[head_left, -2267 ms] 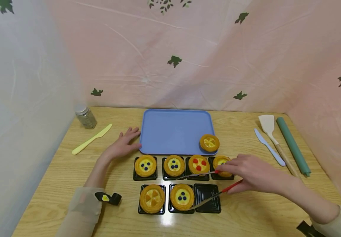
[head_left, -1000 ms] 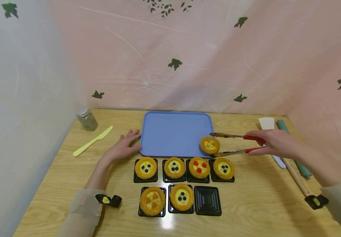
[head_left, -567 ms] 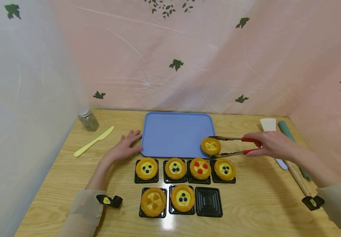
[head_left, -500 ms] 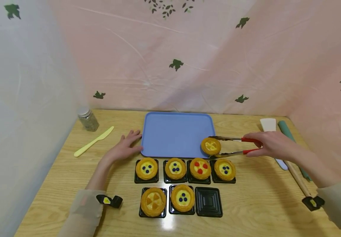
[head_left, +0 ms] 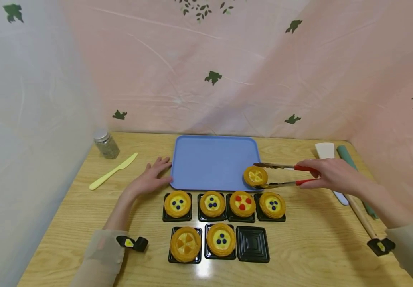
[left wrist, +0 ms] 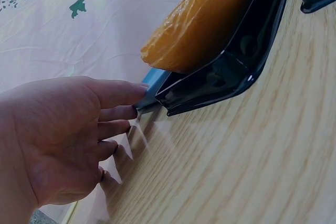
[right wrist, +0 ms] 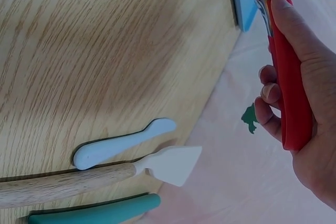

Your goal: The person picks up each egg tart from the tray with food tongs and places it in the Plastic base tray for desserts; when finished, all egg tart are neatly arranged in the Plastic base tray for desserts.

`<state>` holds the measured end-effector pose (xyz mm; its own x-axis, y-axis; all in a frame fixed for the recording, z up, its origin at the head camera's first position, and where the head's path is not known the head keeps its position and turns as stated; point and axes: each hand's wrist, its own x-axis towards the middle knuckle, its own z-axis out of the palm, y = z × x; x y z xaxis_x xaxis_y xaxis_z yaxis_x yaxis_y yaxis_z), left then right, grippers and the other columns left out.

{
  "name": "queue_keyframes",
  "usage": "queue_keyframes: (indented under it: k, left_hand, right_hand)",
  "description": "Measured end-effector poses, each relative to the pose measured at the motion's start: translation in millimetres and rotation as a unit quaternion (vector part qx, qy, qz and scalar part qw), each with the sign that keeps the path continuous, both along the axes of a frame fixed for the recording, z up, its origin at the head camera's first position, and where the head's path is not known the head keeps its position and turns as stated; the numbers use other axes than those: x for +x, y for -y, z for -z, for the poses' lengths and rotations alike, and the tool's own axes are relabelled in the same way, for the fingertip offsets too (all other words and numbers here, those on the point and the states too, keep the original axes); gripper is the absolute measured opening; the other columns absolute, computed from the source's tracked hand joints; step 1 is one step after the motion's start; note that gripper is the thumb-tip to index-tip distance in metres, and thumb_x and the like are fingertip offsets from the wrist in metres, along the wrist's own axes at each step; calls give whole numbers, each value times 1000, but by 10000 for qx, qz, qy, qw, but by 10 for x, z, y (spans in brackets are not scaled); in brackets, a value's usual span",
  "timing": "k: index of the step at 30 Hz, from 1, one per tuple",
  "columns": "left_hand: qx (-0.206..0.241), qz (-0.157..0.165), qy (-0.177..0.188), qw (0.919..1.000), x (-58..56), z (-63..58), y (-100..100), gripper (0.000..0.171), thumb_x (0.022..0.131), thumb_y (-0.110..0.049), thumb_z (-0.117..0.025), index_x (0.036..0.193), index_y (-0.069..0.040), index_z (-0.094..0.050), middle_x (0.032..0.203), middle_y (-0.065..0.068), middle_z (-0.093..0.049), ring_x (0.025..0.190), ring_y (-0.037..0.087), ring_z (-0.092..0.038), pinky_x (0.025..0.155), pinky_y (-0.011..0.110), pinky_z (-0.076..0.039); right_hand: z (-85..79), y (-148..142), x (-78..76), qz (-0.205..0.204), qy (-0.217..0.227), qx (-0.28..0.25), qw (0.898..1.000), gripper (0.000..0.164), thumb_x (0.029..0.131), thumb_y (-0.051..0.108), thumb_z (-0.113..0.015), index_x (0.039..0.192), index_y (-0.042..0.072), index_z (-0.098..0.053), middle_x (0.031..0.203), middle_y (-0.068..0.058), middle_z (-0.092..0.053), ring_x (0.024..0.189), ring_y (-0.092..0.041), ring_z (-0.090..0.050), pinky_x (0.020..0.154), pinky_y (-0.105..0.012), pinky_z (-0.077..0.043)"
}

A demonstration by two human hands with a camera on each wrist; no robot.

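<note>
My right hand (head_left: 333, 173) grips red-handled metal tongs (head_left: 278, 165); in the right wrist view its fingers curl round the red handles (right wrist: 289, 82). The tongs' tips lie on either side of a fruit-slice tart (head_left: 255, 176), which sits at the near right corner of a blue tray (head_left: 210, 163). Straight fingers of my left hand (head_left: 151, 178) touch the tray's left edge, also seen in the left wrist view, where the hand (left wrist: 63, 140) is beside the blue rim (left wrist: 153, 83).
Two rows of black square holders sit in front of the tray, most bearing tarts, such as a red-berry tart (head_left: 242, 204); one holder (head_left: 252, 244) shows its ridged floor. Left: a jar (head_left: 106, 145), a yellow knife (head_left: 114, 171). Right: a spatula (head_left: 325, 150), a blue knife (right wrist: 123, 142), a green roll (right wrist: 94, 211).
The right hand has carried the tongs from above the front holders back to the tart on the tray. Lately the nearer tong arm has drawn slightly inward. The left hand stays put.
</note>
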<state>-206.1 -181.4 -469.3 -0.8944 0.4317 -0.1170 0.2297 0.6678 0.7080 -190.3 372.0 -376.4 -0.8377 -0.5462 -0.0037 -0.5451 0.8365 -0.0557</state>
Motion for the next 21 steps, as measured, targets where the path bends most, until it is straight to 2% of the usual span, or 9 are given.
queue_keyframes:
  k: [6,14,21]
  left_hand:
    - [-9,7,-15,10000,0,4,5,66,105,-27,-57,158,4,-33,171,25,-15,160,47,3,127,67,10]
    - [-42,-8,-36,10000,2,0,-2,66,105,-27,-57,158,4,-34,171,24,-16,160,46,2,128,67,10]
    - [-31,-11,-31,10000,0,3,0,66,105,-27,-57,158,4,-33,171,24,-15,160,46,3,127,67,10]
  right_hand:
    - [-11,3,2,100,46,50,9999,51,82,49,-83,123,20,-71,82,15,-66,62,1,-45,52,-19,-35]
    - [4,-1,7,37,-8,15,10000,51,82,48,-83,123,20,-71,77,16,-61,59,1,-41,51,-20,-32]
    - [11,-4,6,53,-5,21,10000,51,83,48,-82,124,19,-71,80,15,-65,61,1,-43,52,-20,-34]
